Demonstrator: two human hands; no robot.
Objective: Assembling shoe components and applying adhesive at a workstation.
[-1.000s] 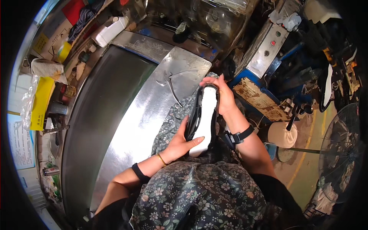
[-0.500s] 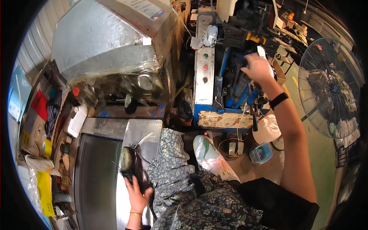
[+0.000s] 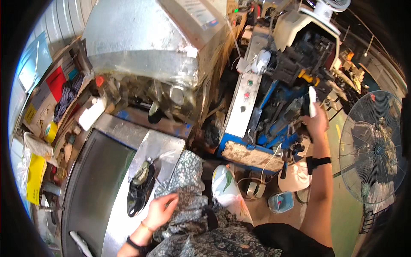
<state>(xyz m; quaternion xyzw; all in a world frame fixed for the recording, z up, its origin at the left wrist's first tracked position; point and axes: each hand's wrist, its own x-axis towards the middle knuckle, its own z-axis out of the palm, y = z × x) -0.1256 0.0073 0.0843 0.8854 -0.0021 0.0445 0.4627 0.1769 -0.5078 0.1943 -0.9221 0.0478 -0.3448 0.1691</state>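
A black shoe (image 3: pixel 141 188) with loose laces lies on the bare metal shelf (image 3: pixel 124 205) at the left. Just right of its toe, over the floral apron on my lap, my left hand (image 3: pixel 159 210) is empty, its fingers loosely stretched and apart. My right arm reaches forward to the blue machine (image 3: pixel 267 132). There my right hand (image 3: pixel 317 125) is closed around the lower end of a shoe with a white sole (image 3: pixel 312 100); its dark upper faces the machine and is partly hidden.
A dark conveyor belt (image 3: pixel 92 184) runs beside the shelf, with a pale, sole-shaped piece (image 3: pixel 80 244) on it. Behind stands a metal hood (image 3: pixel 141 38). A control panel (image 3: pixel 245 105) with buttons fronts the machine. A large fan (image 3: pixel 376 145) stands right; a blue tub (image 3: pixel 281 201) sits below.
My left hand has left the black shoe and moved right. My right hand has closed on the white-soled shoe beside the machine. The view has turned, and the pale piece now shows on the belt.
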